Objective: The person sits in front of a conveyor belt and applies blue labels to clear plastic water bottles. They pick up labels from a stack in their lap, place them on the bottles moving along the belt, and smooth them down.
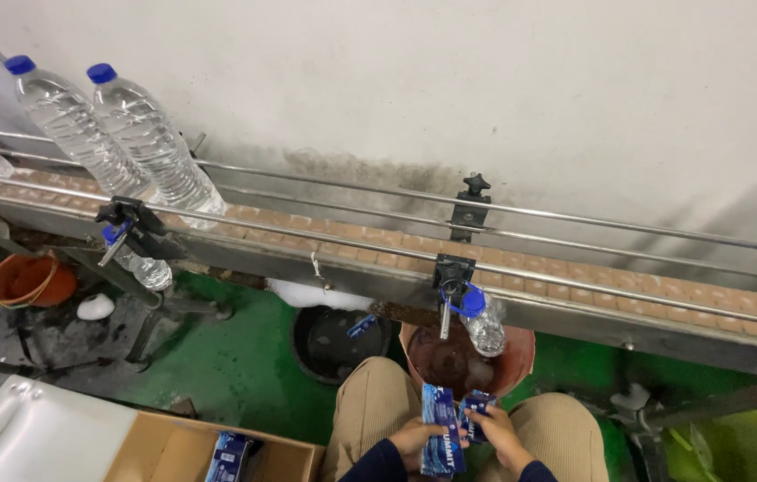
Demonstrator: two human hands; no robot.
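Note:
I sit below a conveyor (pixel 521 272) with tan slats and steel guide rails. My left hand (pixel 411 439) holds a stack of blue printed labels (pixel 440 428) over my lap. Beside it, my right hand (pixel 492 433) pinches another blue label (pixel 475 409). Two clear water bottles with blue caps (pixel 151 143) (pixel 70 125) ride the belt at the upper left, standing side by side. A small blue-capped bottle (pixel 483 323) hangs under the rail bracket just above my knees.
A reddish bucket (pixel 508 353) stands between my knees and a black tub (pixel 329 344) to its left. A cardboard box (pixel 218 451) with blue label packs sits lower left, beside a white container (pixel 35 437). An orange bucket (pixel 29 278) is far left, a green one (pixel 744 451) right.

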